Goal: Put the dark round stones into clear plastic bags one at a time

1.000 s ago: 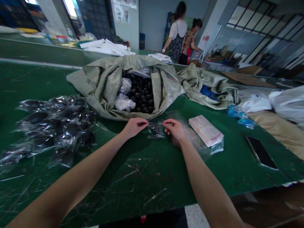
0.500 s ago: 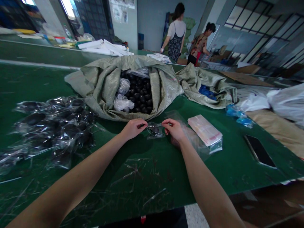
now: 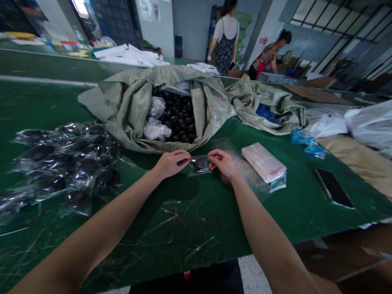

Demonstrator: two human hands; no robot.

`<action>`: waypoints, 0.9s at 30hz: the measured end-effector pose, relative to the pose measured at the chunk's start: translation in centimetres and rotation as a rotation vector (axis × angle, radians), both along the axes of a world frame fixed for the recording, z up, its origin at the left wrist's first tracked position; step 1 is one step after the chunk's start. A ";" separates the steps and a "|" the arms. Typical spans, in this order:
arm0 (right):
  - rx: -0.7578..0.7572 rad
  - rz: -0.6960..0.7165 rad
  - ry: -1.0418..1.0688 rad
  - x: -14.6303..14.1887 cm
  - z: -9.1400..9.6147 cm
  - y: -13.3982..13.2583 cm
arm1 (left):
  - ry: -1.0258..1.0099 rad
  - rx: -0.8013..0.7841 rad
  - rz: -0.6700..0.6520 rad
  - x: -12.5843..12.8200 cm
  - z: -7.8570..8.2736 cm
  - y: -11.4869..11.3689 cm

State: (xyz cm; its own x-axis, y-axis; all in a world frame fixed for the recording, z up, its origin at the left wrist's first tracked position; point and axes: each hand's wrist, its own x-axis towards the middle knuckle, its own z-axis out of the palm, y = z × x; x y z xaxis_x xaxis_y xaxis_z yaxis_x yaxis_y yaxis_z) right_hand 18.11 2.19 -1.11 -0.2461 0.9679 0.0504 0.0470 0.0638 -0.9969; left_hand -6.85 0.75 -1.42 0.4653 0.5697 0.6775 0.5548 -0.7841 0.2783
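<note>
Between my hands is a small clear plastic bag (image 3: pixel 200 165) with a dark object inside, just above the green table (image 3: pixel 171 245). My left hand (image 3: pixel 173 163) pinches its left edge, and my right hand (image 3: pixel 223 164) pinches the right edge. Behind them lies a large woven sack (image 3: pixel 125 122), its mouth spread wide around many black egg-shaped pieces (image 3: pixel 180 122). A heap of black pieces in clear bags (image 3: pixel 67 163) rests on the left. Right of my right hand sits a stack of flat clear bags (image 3: pixel 263 162).
A phone (image 3: pixel 333 188) lies near the right edge of the table. Farther back are a second woven sack (image 3: pixel 275 98) with blue plastic in it and white bags (image 3: pixel 372 126). Two people (image 3: pixel 226 41) are beyond the table, near white papers (image 3: pixel 128 55).
My hands keep their pinch on the bag, which looks pulled flatter along its top. The view has tilted down slightly. In the background, one person leans farther over to the right.
</note>
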 end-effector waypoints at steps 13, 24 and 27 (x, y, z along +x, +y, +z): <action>-0.104 -0.045 0.031 0.3 0.1 0.4 | 0.180 0.111 -0.053 -0.3 0.9 -0.6; -0.146 0.036 0.049 0.9 1.9 -0.8 | 0.198 0.109 -0.055 -0.5 0.5 -0.3; -0.141 0.080 0.039 1.2 1.8 -0.8 | 0.205 0.120 -0.058 -0.6 0.5 -0.3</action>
